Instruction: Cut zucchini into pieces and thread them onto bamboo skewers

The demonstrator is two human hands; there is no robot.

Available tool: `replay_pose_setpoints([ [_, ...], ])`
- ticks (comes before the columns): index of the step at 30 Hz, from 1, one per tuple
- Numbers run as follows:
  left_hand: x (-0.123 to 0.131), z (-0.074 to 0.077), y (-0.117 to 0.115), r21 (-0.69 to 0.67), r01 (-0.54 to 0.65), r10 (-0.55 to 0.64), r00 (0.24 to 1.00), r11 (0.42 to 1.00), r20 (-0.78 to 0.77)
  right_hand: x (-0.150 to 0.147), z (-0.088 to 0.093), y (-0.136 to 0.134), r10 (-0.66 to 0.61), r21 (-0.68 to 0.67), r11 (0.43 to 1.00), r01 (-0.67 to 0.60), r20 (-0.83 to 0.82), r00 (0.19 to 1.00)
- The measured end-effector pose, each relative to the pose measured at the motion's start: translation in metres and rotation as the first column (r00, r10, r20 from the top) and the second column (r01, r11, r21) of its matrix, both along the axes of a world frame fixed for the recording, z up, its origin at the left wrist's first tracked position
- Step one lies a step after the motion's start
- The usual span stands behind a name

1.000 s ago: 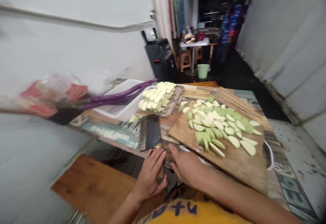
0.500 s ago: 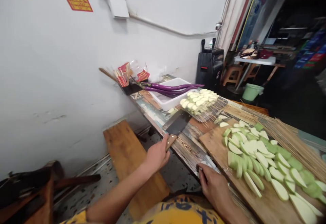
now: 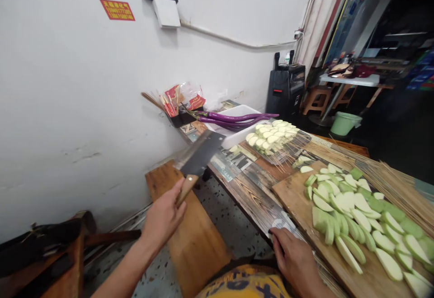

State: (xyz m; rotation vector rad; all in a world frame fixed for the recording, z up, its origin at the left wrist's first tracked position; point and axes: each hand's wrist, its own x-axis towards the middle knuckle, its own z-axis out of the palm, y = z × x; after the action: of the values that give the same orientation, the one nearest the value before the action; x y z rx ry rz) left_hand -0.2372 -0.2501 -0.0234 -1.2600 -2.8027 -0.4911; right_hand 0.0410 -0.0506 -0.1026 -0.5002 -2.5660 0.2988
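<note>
So the left hand [image 3: 164, 216] is gripping a cleaver [image 3: 203, 153] by its wooden handle, fingers wrapped round it. The cleaver is hanging in the air at the near-left edge of the wood-patterned table [image 3: 252, 196], its wide dark blade pointing away from the person and showing partly in front of the wooden bench [image 3: 195, 243] down below. One side of the blade is coming out kinda blurry.

The right hand [image 3: 298, 259] is sitting at the table's near edge, thumb and fingers curling close together. I honestly can't tell if it's pinching anything; there's a tiny dark bit showing at the fingertip, too small to make out.

Just beyond that hand, a wooden chopping board [image 3: 288, 189] is holding a big messy pile of green-skinned vegetable slices [image 3: 356, 212], pale on the cut faces. Loose bamboo skewers [image 3: 403, 194] are lying along the far side of the board. Further back, a batch of skewered slices [image 3: 271, 135] is resting in a see-through tray [image 3: 306, 140], stick ends poking out toward the board. Right beside it, long purple eggplants [image 3: 237, 118] are lying across a white plastic tub [image 3: 232, 142], their stem ends reaching toward a black holder [image 3: 185, 119] by the wall.
</note>
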Motion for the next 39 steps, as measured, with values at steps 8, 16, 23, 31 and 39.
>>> replay_pose_setpoints([
  [8,-0.101,0.010,0.065,-0.215,-0.343,0.328,0.939,0.915,-0.101,-0.002,0.003,-0.005,-0.029,0.032,0.999,0.029,-0.017,0.999],
  [16,-0.157,-0.015,0.133,-0.259,-0.270,0.264,0.963,0.927,-0.061,-0.005,0.002,-0.008,-0.050,0.024,0.998,0.050,0.026,0.998],
  [23,-0.175,-0.028,0.179,-0.249,-0.265,0.253,0.964,0.932,-0.080,-0.005,0.004,-0.008,-0.055,0.030,0.998,0.055,0.024,0.998],
  [31,-0.175,-0.038,0.193,-0.208,-0.271,0.232,0.953,0.940,-0.193,-0.006,-0.002,-0.006,-0.046,0.073,0.996,0.048,-0.030,0.999],
  [39,-0.163,-0.010,0.191,-0.117,-0.276,0.225,0.918,0.954,-0.327,-0.005,-0.003,-0.005,-0.033,0.085,0.996,0.035,-0.022,0.999],
])
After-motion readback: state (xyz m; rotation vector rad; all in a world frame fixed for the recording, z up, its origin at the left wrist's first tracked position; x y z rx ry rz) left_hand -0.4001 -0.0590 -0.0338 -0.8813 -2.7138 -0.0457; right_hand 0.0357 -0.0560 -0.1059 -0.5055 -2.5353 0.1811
